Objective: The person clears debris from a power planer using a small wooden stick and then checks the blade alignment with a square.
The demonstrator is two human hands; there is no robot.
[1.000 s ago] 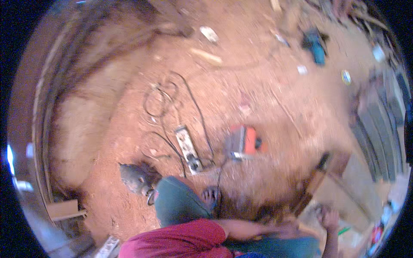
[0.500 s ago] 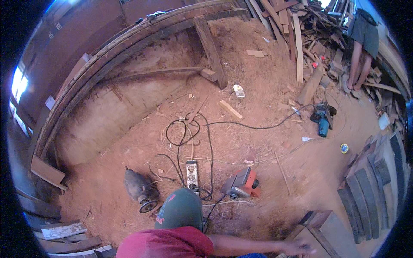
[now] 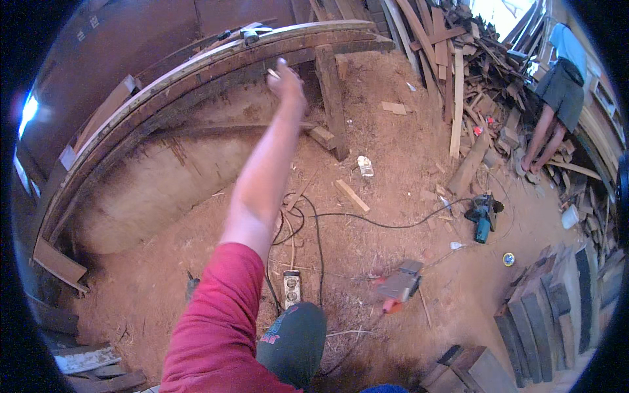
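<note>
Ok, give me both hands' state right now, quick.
Left hand: arm stretched out toward the curved wooden beam, fingers closed on a small pale object, too small to identify.
Right hand: not in view.

The person is wearing a red short-sleeved shirt, its sleeve (image 3: pixel 216 314) ending just above the elbow and leaving the forearm bare up to the hand (image 3: pixel 286 78). Dark green trousers are covering the knee (image 3: pixel 295 337) at the near edge, and a small pink-and-white printed patch is showing on its left side.
</note>
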